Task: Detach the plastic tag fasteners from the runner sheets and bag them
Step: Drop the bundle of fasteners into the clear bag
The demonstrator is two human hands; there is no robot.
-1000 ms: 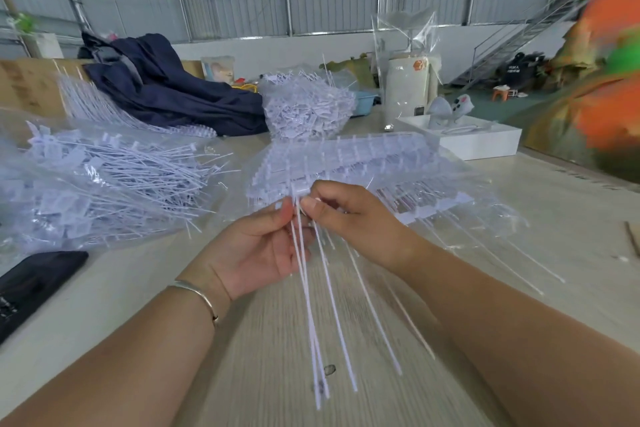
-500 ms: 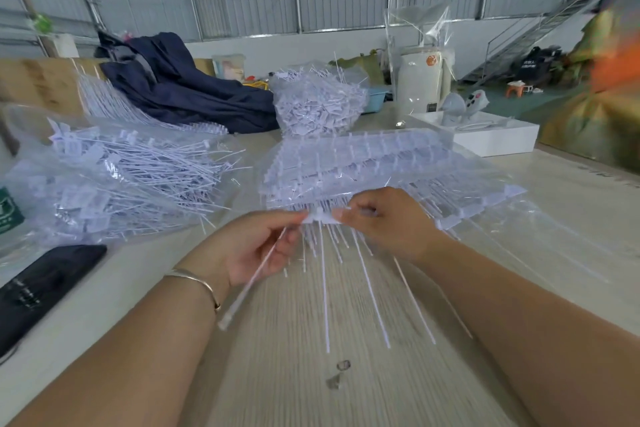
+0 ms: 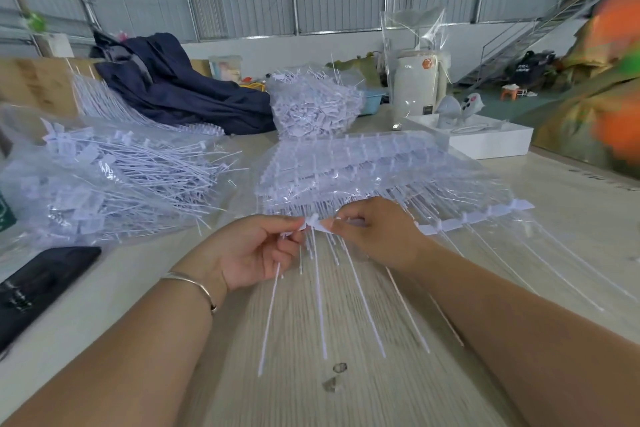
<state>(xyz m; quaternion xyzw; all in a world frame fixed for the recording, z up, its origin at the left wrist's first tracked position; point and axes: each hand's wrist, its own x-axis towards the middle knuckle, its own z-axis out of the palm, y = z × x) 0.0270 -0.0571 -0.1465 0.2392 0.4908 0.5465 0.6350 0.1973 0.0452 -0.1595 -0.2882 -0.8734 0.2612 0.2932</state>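
A white runner sheet [image 3: 460, 220] with long thin tails lies across the table in front of a stack of more sheets [image 3: 363, 166] under clear film. My right hand [image 3: 377, 236] grips the runner's left end. My left hand [image 3: 256, 250] pinches one tag fastener [image 3: 273, 302] at its head, right beside the runner's end; its tail hangs down toward me. A clear bag [image 3: 104, 184] full of loose fasteners lies at the left.
A second heap of fasteners [image 3: 315, 104] stands behind the stack. Dark blue cloth [image 3: 180, 90] lies at the back left, a black phone [image 3: 38, 284] at the left edge, a white box [image 3: 485, 139] at the back right. A small clear scrap [image 3: 336, 376] lies on the wooden table [image 3: 346, 402].
My left hand's bundle of fasteners is gone; it came back to the runner's end and now pinches a single fastener there. My right hand shifted right along the runner.
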